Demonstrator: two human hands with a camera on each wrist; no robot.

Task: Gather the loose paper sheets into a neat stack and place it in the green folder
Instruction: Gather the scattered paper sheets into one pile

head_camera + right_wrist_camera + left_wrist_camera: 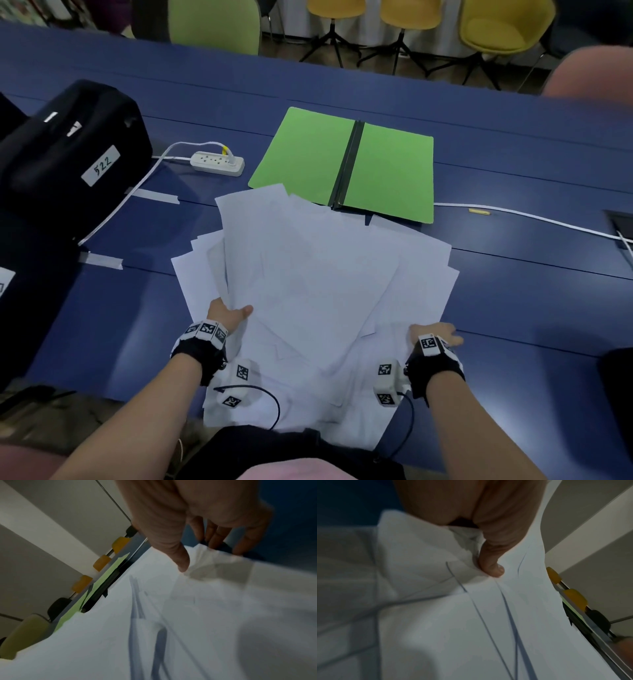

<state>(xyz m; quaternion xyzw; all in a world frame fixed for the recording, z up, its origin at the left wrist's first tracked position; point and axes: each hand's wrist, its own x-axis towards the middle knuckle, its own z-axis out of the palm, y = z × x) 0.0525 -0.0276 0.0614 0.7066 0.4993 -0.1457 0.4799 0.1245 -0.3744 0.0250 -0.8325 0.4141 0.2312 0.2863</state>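
Several loose white paper sheets [308,274] lie fanned and overlapping on the blue table [513,291], some hanging over its near edge. Beyond them the green folder [305,154] lies open and flat, its near edge partly under the sheets. My left hand [226,313] holds the left side of the pile, thumb [491,566] on top of the paper [453,628] and fingers hidden beneath. My right hand [435,334] is at the pile's right edge. Its thumb [181,561] presses on the paper [205,615] and its fingers reach under the rim. A strip of the folder [70,616] shows past the sheets.
A black bag [68,154] labelled 522 stands at the left. A white power strip [218,163] lies left of the folder, and its cable [531,217] runs right, past a recessed socket [620,226]. Tape strips [157,196] mark the table. Chairs stand beyond the far edge.
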